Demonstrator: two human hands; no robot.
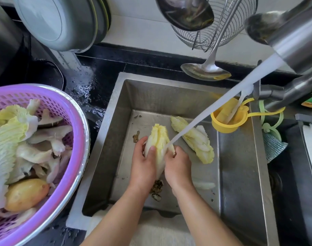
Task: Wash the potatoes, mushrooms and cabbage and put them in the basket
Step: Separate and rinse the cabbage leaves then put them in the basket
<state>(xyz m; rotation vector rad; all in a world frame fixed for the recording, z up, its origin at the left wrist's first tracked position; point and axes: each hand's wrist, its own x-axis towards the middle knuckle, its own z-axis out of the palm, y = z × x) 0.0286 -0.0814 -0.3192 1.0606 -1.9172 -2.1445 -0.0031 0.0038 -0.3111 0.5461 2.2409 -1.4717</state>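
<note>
Head view: we hold one cabbage piece (159, 139) over the sink (240, 174), left hand (144, 162) curled round its left side with the thumb across the front, right hand (177, 164) gripping its right edge. The water stream (213, 110) from the faucet (297, 41) lands on the piece between our hands. A second cabbage piece (196, 137) lies on the sink floor just to the right. The purple basket (63, 107) on the wet surface (91, 80) at left contains cabbage leaves (8, 128), mushrooms (48, 134) and a potato (25, 194).
</note>
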